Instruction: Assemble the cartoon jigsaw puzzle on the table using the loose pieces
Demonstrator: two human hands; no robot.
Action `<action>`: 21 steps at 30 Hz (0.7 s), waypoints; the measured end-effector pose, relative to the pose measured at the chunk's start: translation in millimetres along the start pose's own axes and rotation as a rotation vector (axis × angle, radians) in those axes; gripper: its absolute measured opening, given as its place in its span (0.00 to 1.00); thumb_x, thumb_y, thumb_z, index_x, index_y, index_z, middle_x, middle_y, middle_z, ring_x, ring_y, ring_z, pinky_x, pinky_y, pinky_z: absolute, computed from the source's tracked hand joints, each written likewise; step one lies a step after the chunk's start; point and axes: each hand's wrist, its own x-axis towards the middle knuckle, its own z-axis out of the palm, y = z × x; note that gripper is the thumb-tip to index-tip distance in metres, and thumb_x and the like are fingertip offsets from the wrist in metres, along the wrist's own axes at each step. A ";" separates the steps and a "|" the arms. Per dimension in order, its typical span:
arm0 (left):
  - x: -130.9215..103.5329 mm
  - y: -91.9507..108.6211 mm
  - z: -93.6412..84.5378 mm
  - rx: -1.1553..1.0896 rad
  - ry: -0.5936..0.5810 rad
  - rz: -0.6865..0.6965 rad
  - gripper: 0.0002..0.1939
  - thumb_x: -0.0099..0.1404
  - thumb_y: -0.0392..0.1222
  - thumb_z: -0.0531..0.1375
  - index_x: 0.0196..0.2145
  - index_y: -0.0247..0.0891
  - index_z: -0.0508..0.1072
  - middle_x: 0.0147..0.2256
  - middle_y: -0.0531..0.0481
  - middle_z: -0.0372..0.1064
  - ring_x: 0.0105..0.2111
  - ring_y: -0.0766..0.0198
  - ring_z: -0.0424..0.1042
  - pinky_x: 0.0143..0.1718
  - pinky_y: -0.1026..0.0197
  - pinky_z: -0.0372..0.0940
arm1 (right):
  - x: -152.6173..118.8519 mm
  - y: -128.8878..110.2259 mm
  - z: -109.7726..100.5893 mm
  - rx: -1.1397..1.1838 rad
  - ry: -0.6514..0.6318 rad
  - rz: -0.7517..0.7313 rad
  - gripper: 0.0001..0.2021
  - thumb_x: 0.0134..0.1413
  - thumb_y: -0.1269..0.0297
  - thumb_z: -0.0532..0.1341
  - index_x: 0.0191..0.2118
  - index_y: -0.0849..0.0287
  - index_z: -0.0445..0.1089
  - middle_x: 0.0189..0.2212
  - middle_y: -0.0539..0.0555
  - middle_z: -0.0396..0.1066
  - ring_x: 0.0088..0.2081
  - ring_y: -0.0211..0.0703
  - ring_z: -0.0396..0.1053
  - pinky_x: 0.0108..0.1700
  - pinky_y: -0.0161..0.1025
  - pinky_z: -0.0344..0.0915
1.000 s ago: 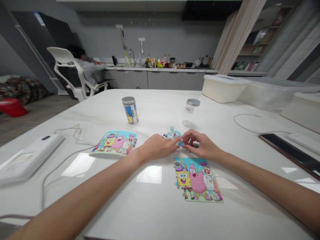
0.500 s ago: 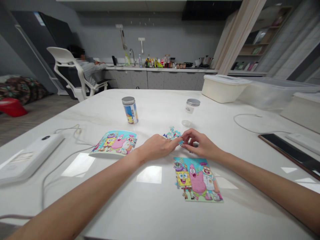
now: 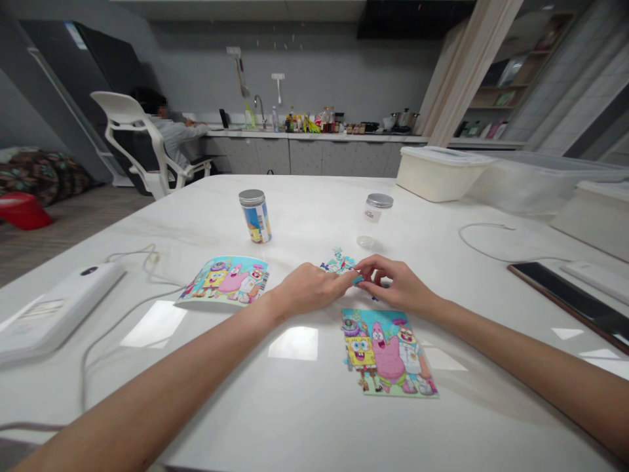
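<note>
Above the partly joined jigsaw puzzle, my left hand and my right hand meet at the fingertips. Both are closed on a small blue puzzle piece, the left from one side and the right from the other. Just behind the fingers lies a pile of loose puzzle pieces, partly covered by the hands. The joined puzzle shows a yellow, a pink and a brown cartoon figure, and its left edge is uneven. A curled picture sheet with the same figures rests left of my left hand.
Behind the hands stand a printed jar with a metal lid and a clear jar. A white power bank with cables lies left, a phone right. Plastic boxes fill the back right. A person sits at the far counter.
My right fingers have shifted slightly around the blue piece, and a dark loose piece beneath that hand shows more. My left hand stays nearly still.
</note>
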 end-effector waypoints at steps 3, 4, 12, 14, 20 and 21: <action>0.3 0.2 0.6 0.000 0.015 -0.002 0.13 0.73 0.42 0.43 0.49 0.38 0.62 0.25 0.53 0.74 0.21 0.66 0.72 0.16 0.61 0.47 | -0.2 0.0 -1.1 0.002 -0.021 0.027 0.07 0.58 0.63 0.59 0.42 0.57 0.69 0.32 0.52 0.73 0.30 0.39 0.69 0.28 0.37 0.68; 0.4 0.4 1.1 0.001 0.023 -0.003 0.14 0.73 0.43 0.43 0.49 0.37 0.62 0.25 0.53 0.74 0.21 0.65 0.72 0.16 0.61 0.47 | -0.2 0.0 -1.4 0.004 -0.025 0.032 0.07 0.59 0.63 0.58 0.42 0.57 0.69 0.33 0.53 0.73 0.30 0.39 0.70 0.28 0.37 0.69; 1.0 1.6 3.2 0.013 0.026 -0.013 0.15 0.73 0.45 0.43 0.47 0.38 0.65 0.24 0.53 0.73 0.20 0.65 0.72 0.17 0.63 0.49 | -0.3 -0.7 -0.3 0.010 -0.013 0.035 0.07 0.58 0.64 0.58 0.41 0.57 0.69 0.31 0.53 0.73 0.30 0.40 0.70 0.28 0.37 0.69; 1.2 1.5 2.4 0.015 0.028 -0.012 0.15 0.73 0.45 0.44 0.46 0.38 0.65 0.24 0.53 0.73 0.20 0.65 0.71 0.17 0.63 0.49 | -0.3 -0.8 0.1 0.014 -0.006 0.036 0.07 0.58 0.64 0.58 0.41 0.57 0.69 0.31 0.52 0.72 0.29 0.39 0.69 0.27 0.37 0.69; 1.1 0.9 1.4 -0.001 0.036 -0.004 0.14 0.73 0.44 0.43 0.46 0.39 0.64 0.24 0.53 0.74 0.20 0.66 0.71 0.17 0.62 0.48 | -0.4 -2.1 -0.3 0.002 0.001 0.032 0.06 0.57 0.64 0.58 0.40 0.57 0.68 0.31 0.53 0.72 0.29 0.39 0.68 0.28 0.38 0.68; 1.2 1.0 1.3 -0.002 0.034 -0.006 0.14 0.73 0.44 0.43 0.46 0.39 0.64 0.24 0.53 0.74 0.20 0.66 0.71 0.17 0.62 0.48 | -0.4 -2.1 -0.3 0.001 0.001 0.031 0.06 0.57 0.64 0.58 0.40 0.57 0.68 0.31 0.53 0.72 0.29 0.39 0.68 0.29 0.38 0.68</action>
